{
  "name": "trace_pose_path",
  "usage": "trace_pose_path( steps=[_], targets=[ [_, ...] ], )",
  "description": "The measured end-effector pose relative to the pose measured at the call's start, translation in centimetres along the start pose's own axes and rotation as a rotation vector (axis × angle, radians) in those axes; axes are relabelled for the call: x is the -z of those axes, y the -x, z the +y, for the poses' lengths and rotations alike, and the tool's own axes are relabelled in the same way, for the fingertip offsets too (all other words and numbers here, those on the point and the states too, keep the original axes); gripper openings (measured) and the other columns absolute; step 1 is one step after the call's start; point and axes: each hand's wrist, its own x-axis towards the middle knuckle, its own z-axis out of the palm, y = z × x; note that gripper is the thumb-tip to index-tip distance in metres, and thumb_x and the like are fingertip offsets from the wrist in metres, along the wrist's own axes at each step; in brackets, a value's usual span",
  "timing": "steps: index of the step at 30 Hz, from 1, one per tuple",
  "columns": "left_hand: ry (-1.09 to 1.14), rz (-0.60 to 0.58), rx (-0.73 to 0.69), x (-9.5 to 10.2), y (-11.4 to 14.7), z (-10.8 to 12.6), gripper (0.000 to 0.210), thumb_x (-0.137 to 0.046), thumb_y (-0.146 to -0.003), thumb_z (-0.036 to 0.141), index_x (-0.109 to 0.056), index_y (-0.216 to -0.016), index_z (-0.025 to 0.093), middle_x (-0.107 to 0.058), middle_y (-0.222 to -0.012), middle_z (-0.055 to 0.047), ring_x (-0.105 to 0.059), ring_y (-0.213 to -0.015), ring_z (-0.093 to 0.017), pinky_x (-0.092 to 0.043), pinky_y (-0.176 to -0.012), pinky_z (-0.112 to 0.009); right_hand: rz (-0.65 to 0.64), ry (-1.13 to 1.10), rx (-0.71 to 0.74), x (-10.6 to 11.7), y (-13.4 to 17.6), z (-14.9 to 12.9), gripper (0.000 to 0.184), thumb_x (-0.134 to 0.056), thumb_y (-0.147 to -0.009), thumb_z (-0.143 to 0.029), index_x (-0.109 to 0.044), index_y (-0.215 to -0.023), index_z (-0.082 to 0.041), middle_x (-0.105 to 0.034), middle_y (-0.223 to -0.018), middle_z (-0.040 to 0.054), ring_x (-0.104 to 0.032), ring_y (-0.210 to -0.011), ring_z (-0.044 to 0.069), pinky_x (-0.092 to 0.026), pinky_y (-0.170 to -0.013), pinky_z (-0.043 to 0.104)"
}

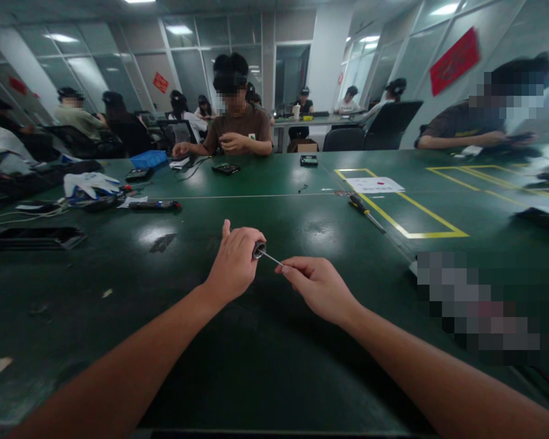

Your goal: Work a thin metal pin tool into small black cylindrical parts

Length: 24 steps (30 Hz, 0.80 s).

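My left hand [236, 259] is closed around a dark cylinder [258, 249] with a round, hollow-looking end that faces right. Most of the cylinder is hidden in my palm. A thin metal rod [271, 259] runs from that end to my right hand [315, 281]. Thumb and index finger of my right hand pinch the rod's outer end. Whether the rod is fixed in the cylinder or loose, I cannot tell. Both hands are above the green table [274, 366].
A yellow-and-black screwdriver [360, 206] lies at right, near yellow tape lines [434, 235] and a paper sheet [375, 185]. White gloves [91, 185], a dark pen-shaped tool [154, 206] and a blue bin [149, 160] are at left. A co-worker [240, 125] sits opposite.
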Motion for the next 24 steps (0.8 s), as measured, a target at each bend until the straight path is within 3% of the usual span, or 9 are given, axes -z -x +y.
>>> trace_pose_path(
  steps=[24],
  targets=[
    [0.01,0.006,-0.011,0.28,-0.05,0.17,0.018,-0.046,-0.095,0.01,-0.053,-0.107,0.021,-0.065,-0.105,-0.005,-0.062,-0.104,-0.022,-0.018,-0.124,-0.066,-0.003,-0.028,-0.014,0.04,0.07,0.16,0.03,-0.053,-0.097,-0.034,-0.079,-0.093,-0.019,-0.049,-0.057,-0.0044,-0.04,-0.05,0.01,-0.03,-0.052,0.027]
  ],
)
